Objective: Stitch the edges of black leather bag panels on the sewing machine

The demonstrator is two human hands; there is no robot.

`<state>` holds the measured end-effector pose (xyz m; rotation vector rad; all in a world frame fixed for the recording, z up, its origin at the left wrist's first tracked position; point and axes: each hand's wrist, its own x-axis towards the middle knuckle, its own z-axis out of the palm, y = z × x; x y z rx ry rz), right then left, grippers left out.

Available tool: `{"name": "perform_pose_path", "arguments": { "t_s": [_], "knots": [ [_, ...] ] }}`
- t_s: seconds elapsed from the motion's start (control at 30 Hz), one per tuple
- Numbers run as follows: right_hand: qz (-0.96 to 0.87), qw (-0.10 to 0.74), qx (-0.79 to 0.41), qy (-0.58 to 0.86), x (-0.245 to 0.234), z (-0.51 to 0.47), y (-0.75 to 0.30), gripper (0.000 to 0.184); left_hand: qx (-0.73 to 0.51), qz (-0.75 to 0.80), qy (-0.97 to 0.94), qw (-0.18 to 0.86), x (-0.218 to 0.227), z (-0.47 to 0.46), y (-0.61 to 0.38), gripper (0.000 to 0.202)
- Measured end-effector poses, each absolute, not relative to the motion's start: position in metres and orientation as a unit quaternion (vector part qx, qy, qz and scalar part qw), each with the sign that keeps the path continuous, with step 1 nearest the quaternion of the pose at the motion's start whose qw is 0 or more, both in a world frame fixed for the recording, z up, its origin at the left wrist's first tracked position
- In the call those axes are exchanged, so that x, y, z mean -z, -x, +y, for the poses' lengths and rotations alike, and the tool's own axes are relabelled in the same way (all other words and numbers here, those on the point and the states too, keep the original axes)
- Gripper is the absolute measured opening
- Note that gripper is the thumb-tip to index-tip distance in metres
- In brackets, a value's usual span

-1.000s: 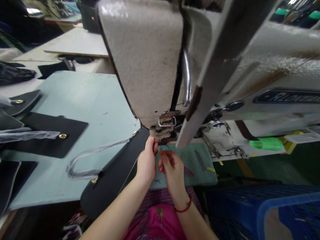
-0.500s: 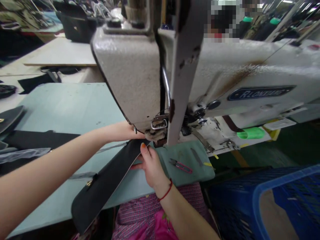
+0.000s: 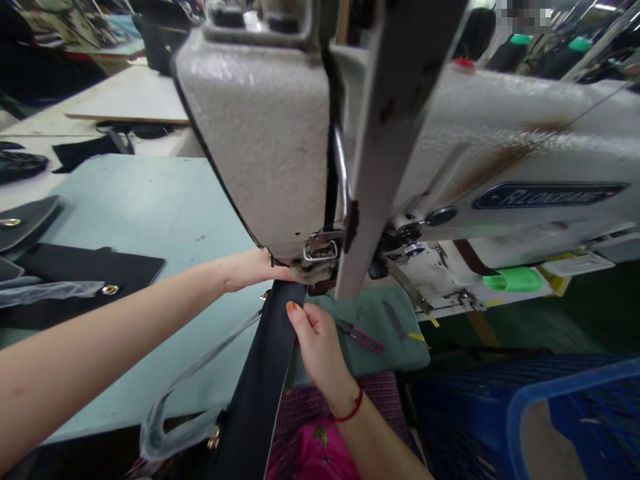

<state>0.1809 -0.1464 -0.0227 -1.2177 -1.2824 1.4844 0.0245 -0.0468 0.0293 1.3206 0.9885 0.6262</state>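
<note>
A long black leather-like bag panel [image 3: 265, 373] runs from beneath the sewing machine head [image 3: 260, 147] down past the table edge. A plastic-wrapped handle [image 3: 165, 407] with gold-coloured fittings hangs along its left side. My right hand [image 3: 320, 340] grips the panel's right edge, thumb on top, fingers underneath. Beside the panel's upper end, my left hand [image 3: 255, 268] reaches in close to the needle area. The machine head covers most of its fingers, so its grip is hidden. Pink-handled thread snips [image 3: 365, 338] lie right of my right hand.
More black bag pieces [image 3: 135, 267] with gold-coloured fittings lie on the pale blue tabletop [image 3: 150, 193] at left. A grey upright bar [image 3: 385, 147] crosses in front of the machine. A blue plastic basket [image 3: 515, 420] stands at lower right, near a green tube [image 3: 515, 280].
The panel has swung from a diagonal towards the lower left to a steeper line down to my lap. My right hand has turned with its edge. The wrapped handle now shows more.
</note>
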Motion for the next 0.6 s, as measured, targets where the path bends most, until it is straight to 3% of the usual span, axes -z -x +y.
{"name": "perform_pose_path", "arguments": {
  "t_s": [0.17, 0.6],
  "knots": [
    [-0.512, 0.382, -0.599, 0.483, 0.024, -0.147, -0.186, 0.043, -0.244, 0.403, -0.586, 0.659, -0.005, -0.05, -0.019, 0.042],
    [-0.516, 0.368, -0.613, 0.472, 0.033, -0.142, -0.188, 0.046, -0.273, 0.432, -0.582, 0.633, 0.004, -0.05, -0.017, 0.031]
  ]
}}
